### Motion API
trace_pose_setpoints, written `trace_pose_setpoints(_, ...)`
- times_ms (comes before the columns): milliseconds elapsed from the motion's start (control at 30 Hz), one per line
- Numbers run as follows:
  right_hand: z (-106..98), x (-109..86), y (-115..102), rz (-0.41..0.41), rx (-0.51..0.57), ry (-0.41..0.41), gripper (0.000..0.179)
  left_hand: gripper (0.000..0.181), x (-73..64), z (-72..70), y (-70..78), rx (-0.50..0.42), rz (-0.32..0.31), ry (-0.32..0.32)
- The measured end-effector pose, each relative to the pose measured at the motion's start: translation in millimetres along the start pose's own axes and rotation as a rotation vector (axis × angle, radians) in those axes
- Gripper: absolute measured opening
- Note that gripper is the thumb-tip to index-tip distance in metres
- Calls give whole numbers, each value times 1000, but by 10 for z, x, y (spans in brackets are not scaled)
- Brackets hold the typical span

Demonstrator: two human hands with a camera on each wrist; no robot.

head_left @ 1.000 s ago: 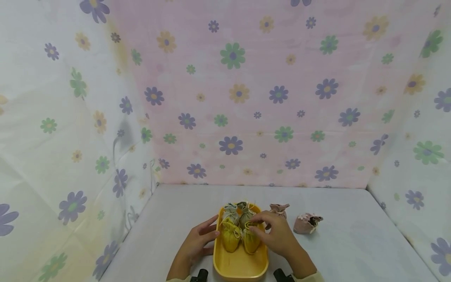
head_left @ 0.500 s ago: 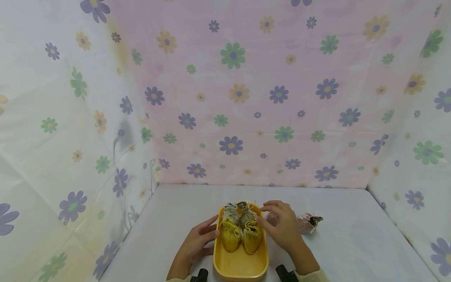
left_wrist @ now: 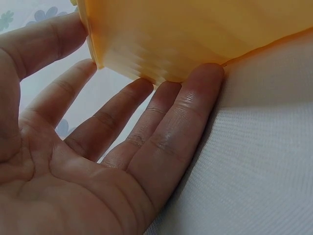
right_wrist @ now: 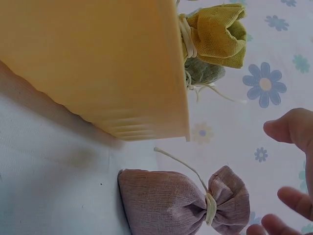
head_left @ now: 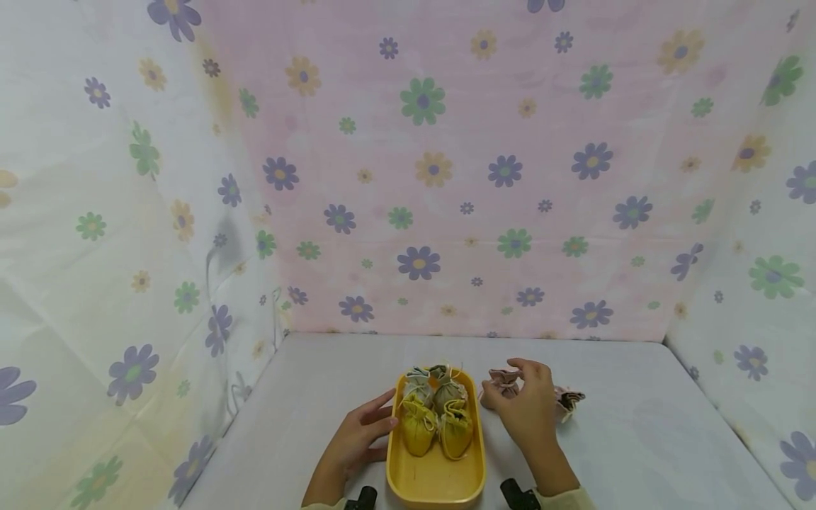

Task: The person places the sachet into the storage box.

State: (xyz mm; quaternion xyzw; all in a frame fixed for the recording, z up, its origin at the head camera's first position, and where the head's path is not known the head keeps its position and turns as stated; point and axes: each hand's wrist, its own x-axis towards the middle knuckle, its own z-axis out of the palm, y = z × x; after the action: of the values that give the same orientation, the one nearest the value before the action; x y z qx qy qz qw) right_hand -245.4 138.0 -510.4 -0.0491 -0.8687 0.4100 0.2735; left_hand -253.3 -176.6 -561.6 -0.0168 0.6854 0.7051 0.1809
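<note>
My left hand [head_left: 353, 438] steadies a yellow tray [head_left: 436, 483], its extended fingertips [left_wrist: 203, 81] touching the outer wall low down. In the tray stand two mustard drawstring pouches [head_left: 418, 431] in front of two pale greyish-green ones [head_left: 448, 393]. Right of the tray my right hand [head_left: 530, 404] reaches around the top of a pink drawstring pouch [head_left: 503, 382]. The right wrist view shows that pink pouch [right_wrist: 168, 203] upright on the table, its neck tied with a cream cord. There the thumb [right_wrist: 288, 128] and fingers are spread, apart from the gathered top.
Another pink pouch [head_left: 567, 404] lies to the right, partly hidden behind my right hand. White cloth covers the table [head_left: 650, 439]. Flower-printed curtains [head_left: 472, 234] hang behind and on both sides.
My right hand has let go of the front right mustard pouch and moved right, to the nearer pink pouch. The left hand has stayed on the tray.
</note>
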Motion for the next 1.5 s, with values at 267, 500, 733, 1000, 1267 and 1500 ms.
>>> trace_pose_setpoints(267, 32, 52, 38, 177, -47, -53, 86, 77, 2, 0, 7, 1, -5, 9)
trace_pose_setpoints(500, 120, 114, 108, 270, -91, -81, 101, 76, 7, -1, 11, -6, -2, 11)
trace_pose_setpoints(733, 179, 123, 152, 289, -70, -86, 93, 76, 17, -9, -4, -17, -3, 8)
trace_pose_setpoints(1000, 240, 131, 176, 297, 15, -16, 73, 76, 15, -12, -5, -25, 0, 3)
trace_pose_setpoints(1267, 264, 150, 203, 260, -27, 31, 54, 75, 13, -10, -13, -22, 2, 0)
trace_pose_setpoints(1500, 252, 165, 202, 216, -21, 48, 40, 75, 8, -16, -19, -21, 5, -1)
